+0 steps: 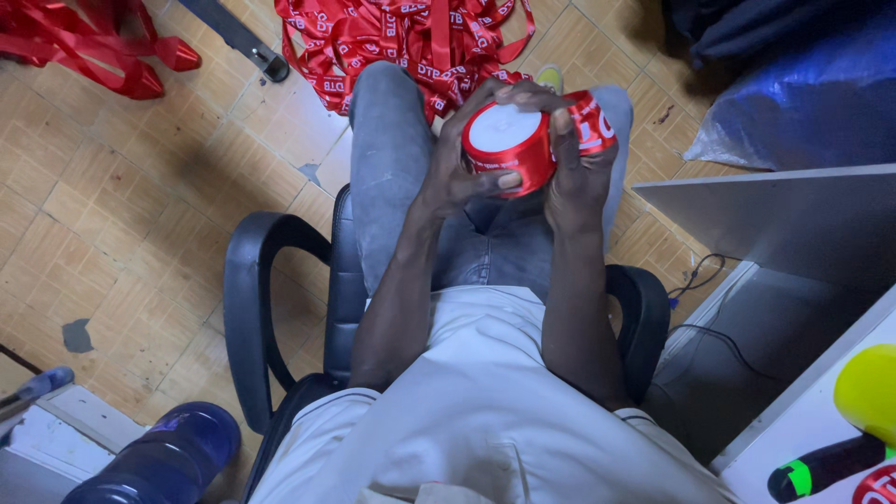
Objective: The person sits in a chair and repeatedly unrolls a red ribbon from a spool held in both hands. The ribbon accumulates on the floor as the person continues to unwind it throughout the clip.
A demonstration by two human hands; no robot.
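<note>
Shirt | ribbon roll clasped between both hands' fingers

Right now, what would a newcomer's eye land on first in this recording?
First, the red ribbon roll with a white core, gripped over the lap by both hands: left hand and right hand. Next, the heap of loose red ribbon on the tiled floor ahead of the knees. The person sits in a black office chair, with a blue bottle at lower left.

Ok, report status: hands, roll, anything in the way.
Left hand and right hand both gripping red ribbon roll. Held above lap. Loose ribbon pile on floor ahead.
</note>
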